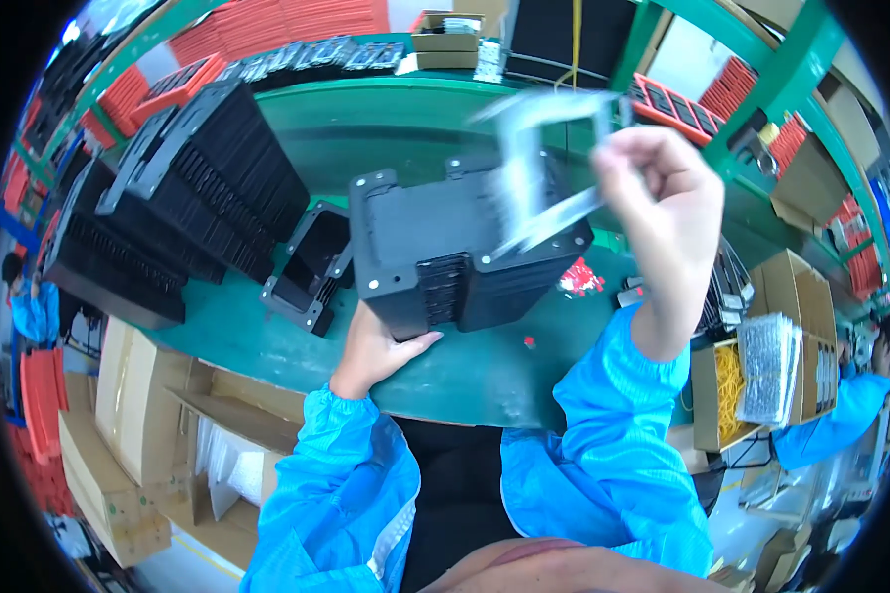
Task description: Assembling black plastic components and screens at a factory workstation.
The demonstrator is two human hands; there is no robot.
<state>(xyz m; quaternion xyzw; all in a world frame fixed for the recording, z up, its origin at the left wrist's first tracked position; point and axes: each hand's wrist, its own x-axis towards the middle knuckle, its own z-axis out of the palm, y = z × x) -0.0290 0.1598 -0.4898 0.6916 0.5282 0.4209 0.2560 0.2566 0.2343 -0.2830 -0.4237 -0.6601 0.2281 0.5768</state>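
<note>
My right hand [663, 193] is raised over the right end of a stack of black plastic housings [425, 227], pinching a thin, pale, see-through rectangular frame [526, 178] by its right side. Motion smears the frame, so its material is hard to tell. The top housing lies flat, with small round light spots at its corners. Down at the stack's near left corner is my left hand [374, 348], its thumb along the lower front edge and its other fingers mostly hidden by the housings. A single black housing with a dark, glossy panel [311, 259] lies left of the stack.
Tall leaning stacks of black housings [203, 168] stand at the left of the green table [420, 381]. Small red pieces [580, 279] lie right of the middle stack. Cardboard boxes [119, 395] sit lower left; another box with yellow bands [730, 390] is at right. A green post [776, 84] rises at far right.
</note>
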